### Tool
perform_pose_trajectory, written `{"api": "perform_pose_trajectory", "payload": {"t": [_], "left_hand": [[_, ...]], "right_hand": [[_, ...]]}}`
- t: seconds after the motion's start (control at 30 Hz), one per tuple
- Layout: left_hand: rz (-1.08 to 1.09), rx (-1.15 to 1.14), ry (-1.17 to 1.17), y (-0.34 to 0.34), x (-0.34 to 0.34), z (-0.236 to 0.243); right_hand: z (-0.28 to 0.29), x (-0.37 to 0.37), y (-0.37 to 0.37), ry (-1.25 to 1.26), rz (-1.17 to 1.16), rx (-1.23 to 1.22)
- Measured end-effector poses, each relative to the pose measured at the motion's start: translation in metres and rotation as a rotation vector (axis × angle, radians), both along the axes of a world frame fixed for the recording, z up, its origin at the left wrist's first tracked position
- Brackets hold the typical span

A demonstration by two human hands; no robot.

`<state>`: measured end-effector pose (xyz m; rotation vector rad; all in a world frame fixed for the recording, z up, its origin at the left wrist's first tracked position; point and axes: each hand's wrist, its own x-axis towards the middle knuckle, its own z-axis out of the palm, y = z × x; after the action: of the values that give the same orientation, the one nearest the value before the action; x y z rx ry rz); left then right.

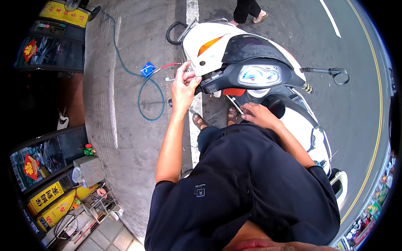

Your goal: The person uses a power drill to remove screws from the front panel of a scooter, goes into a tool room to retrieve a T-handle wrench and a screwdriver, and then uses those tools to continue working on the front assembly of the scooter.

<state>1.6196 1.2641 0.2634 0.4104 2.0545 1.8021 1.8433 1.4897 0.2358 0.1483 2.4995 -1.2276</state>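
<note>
A white scooter (208,37) with a dark windscreen and a lit dashboard (259,75) stands in front of me. My left hand (184,88) is at the left handlebar, its thumb and fingers closed on the lower left corner of the white front panel (205,62). A round dark hole shows in that panel, below an orange turn signal (209,46). My right hand (260,115) is lower, in front of my waist by the seat. Its fingers are bent around the near end of a slim, flat, pale-edged thing (234,103), whose kind I cannot make out.
A teal hose (139,100) with a red end section loops over the pavement beside a small blue box (148,69). A mirror on a stalk (339,76) juts out right. A walker's legs (247,10) are beyond the scooter. Shopfronts and a cluttered rack (100,205) line the left.
</note>
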Motion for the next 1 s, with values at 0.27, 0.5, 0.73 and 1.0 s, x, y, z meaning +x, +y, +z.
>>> {"api": "perform_pose_trajectory", "payload": {"t": [0.27,0.5,0.73,1.0], "left_hand": [[0.019,-0.093,0.093,-0.001,0.001,0.005],[-0.052,-0.062,0.150,-0.005,-0.001,0.003],[-0.096,-0.033,0.253,-0.012,-0.002,0.009],[0.009,-0.225,0.338,-0.049,0.013,0.004]], "right_hand": [[0.106,-0.073,-0.024,0.312,-0.039,0.133],[0.106,-0.092,-0.031,0.302,-0.052,0.305],[0.068,-0.031,-0.054,0.310,0.019,0.046],[0.075,-0.015,0.010,0.137,0.220,-0.384]]}}
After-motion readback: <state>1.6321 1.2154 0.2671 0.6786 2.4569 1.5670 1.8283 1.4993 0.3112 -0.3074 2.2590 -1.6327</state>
